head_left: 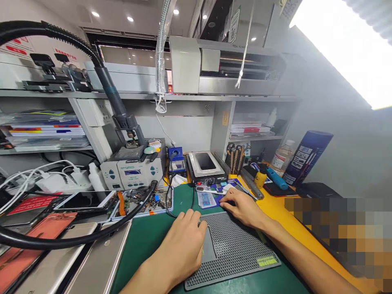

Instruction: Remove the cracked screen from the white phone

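My left hand (187, 241) rests over the left part of a grey textured mat (235, 245), its fingers curled; whatever may be between them is hidden. Beside it a flat grey panel (209, 247) shows on the mat. My right hand (240, 204) reaches across the mat's far edge with fingers bent down at blue cards and packets (218, 201). A white-handled brush (212, 190) lies just left of those fingertips. What the right fingertips pinch, if anything, is too small to name. A clear card-like packet (206, 199) lies in front of the brush.
On the left stand a soldering station (131, 171), a parts tray (141, 202) and several phones and tablets, crossed by a black hose (76, 243). Behind is a heating plate (206, 165) with a phone. Tools, a bottle (281, 157) and a blue can (308, 157) stand right.
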The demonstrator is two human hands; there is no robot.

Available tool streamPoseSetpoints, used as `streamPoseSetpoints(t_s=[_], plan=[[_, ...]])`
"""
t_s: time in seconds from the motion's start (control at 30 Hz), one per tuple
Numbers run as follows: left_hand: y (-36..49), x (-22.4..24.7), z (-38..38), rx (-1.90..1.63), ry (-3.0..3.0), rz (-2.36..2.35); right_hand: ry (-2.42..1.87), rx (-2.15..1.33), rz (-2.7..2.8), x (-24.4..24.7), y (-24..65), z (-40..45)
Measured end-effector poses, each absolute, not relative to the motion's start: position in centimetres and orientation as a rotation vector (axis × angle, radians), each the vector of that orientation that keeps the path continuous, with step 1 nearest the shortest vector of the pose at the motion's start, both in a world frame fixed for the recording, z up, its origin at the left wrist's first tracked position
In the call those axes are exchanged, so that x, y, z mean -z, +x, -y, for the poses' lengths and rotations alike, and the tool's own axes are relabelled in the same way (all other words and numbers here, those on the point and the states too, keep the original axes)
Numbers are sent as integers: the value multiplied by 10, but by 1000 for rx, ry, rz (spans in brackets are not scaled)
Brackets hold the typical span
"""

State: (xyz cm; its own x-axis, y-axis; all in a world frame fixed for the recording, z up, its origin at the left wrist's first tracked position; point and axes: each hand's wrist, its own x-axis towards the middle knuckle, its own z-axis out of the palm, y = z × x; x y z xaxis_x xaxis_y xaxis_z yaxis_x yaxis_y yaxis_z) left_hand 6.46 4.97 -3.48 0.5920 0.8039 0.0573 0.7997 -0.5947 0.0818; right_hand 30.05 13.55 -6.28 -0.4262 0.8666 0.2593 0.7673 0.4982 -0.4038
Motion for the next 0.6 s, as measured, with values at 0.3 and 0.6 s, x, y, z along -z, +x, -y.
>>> streamPoseSetpoints(t_s=[0.3,0.6], plan=[[64,38,-49,-167,2807,-1393,-1326,-338,2326,67,302,-134],[62,38,-47,-227,2826,-1391,-1296,-420,2214,42,283,-114]])
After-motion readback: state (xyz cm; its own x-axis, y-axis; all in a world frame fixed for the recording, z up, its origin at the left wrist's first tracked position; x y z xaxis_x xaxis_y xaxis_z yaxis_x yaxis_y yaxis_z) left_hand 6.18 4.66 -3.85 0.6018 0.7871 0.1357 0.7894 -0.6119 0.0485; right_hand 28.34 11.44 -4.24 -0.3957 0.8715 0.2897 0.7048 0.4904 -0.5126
